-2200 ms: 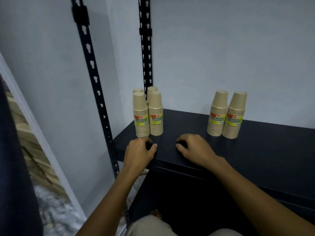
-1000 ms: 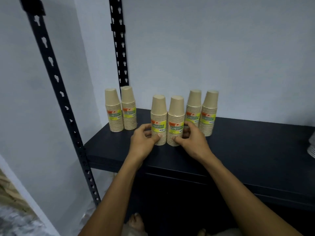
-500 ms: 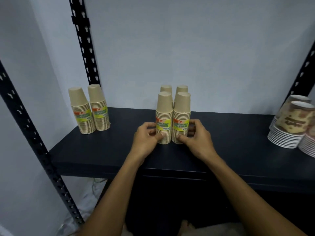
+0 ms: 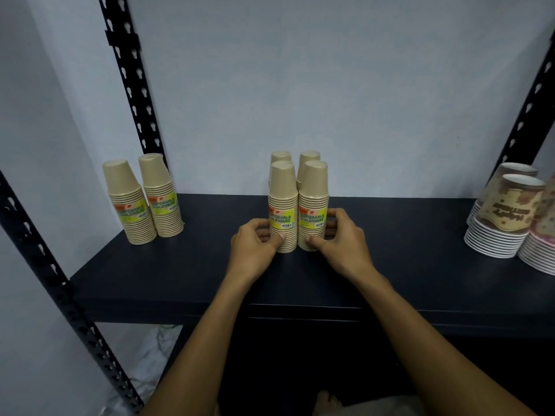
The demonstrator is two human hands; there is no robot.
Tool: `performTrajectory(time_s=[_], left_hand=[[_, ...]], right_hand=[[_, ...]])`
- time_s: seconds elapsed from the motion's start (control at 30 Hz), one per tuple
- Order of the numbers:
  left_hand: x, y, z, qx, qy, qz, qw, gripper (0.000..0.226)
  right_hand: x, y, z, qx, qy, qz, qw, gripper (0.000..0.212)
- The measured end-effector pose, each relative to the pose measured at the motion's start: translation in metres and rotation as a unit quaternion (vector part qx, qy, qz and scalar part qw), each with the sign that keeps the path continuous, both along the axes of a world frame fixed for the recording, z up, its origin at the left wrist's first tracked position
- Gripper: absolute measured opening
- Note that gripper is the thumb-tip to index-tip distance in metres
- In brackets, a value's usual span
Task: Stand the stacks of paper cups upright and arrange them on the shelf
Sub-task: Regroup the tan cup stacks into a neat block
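Note:
Two tan paper cup stacks with yellow-green labels stand upright side by side mid-shelf: the front left stack [image 4: 282, 205] and the front right stack [image 4: 313, 204]. My left hand [image 4: 255, 246] grips the left one low down; my right hand [image 4: 342, 240] grips the right one. Right behind them stand two more stacks [image 4: 309, 159], mostly hidden. Another pair of stacks [image 4: 144, 199] stands upright at the shelf's far left. All rest on the dark shelf [image 4: 180, 277].
Patterned cup stacks with white rims [image 4: 504, 214] sit at the shelf's right end. Black perforated uprights frame the shelf: rear left [image 4: 132, 79], front left [image 4: 60, 283], rear right [image 4: 528, 109]. A pale wall lies close behind.
My hands went from resting on the shelf's front edge to gripping two stacks from the left group. Those stacks now stand in front of the middle pair. The view swung right.

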State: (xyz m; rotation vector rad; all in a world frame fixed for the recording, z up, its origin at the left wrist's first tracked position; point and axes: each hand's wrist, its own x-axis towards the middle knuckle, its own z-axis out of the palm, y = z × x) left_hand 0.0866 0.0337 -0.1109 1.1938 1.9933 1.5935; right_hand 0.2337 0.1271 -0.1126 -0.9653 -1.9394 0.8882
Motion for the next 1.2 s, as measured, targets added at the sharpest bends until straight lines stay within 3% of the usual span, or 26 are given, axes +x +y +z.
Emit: performTrajectory(time_s=[1.2], left_hand=[[-0.0037, 0.0049, -0.0052, 0.003, 0.039, 0.053, 0.998, 0.034]], right_hand=[[-0.0024, 0.0041, -0.0025, -0.003, 0.019, 0.017, 1.0, 0.054]])
